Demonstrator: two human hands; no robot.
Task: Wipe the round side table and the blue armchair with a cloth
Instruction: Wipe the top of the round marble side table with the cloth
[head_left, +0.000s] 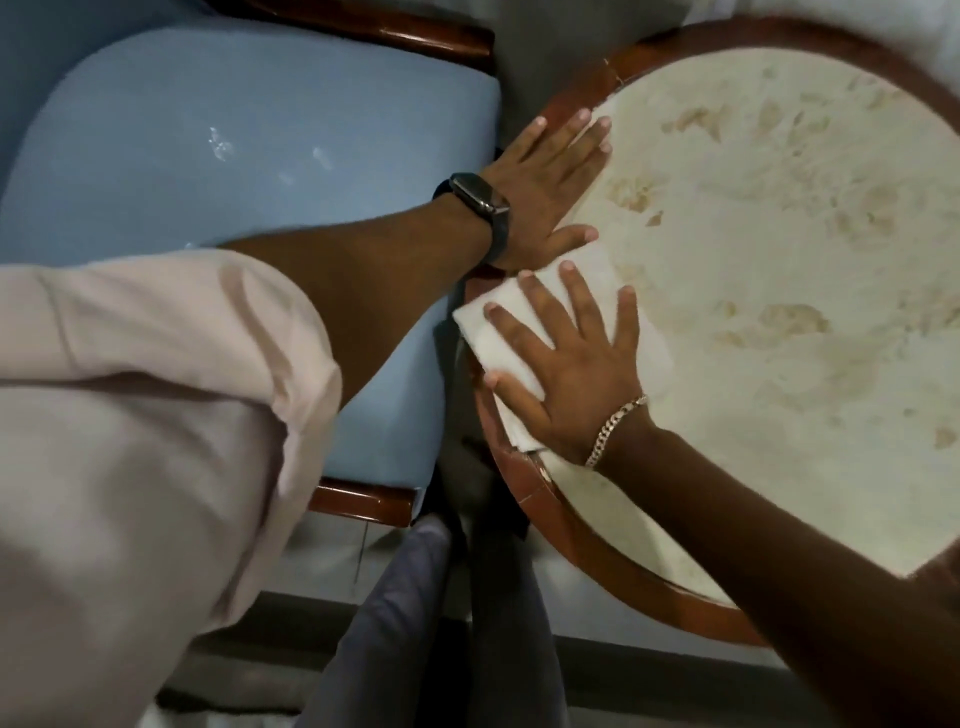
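Note:
The round side table (779, 291) has a cream, brown-mottled stone top inside a glossy brown wooden rim. A folded white cloth (498, 332) lies on its left edge, partly over the rim. My right hand (566, 369), wearing a chain bracelet, presses flat on the cloth with fingers spread. My left hand (550, 182), with a dark watch on the wrist, rests flat on the rim and tabletop just beyond the cloth, holding nothing. The blue armchair (218, 156) stands to the left of the table, and its seat shows a few pale marks.
The armchair's wooden arms (363, 501) run along the near and far sides of the seat. A narrow dark gap separates chair and table. My legs (436, 623) in dark trousers stand below, on a floor with a grey strip.

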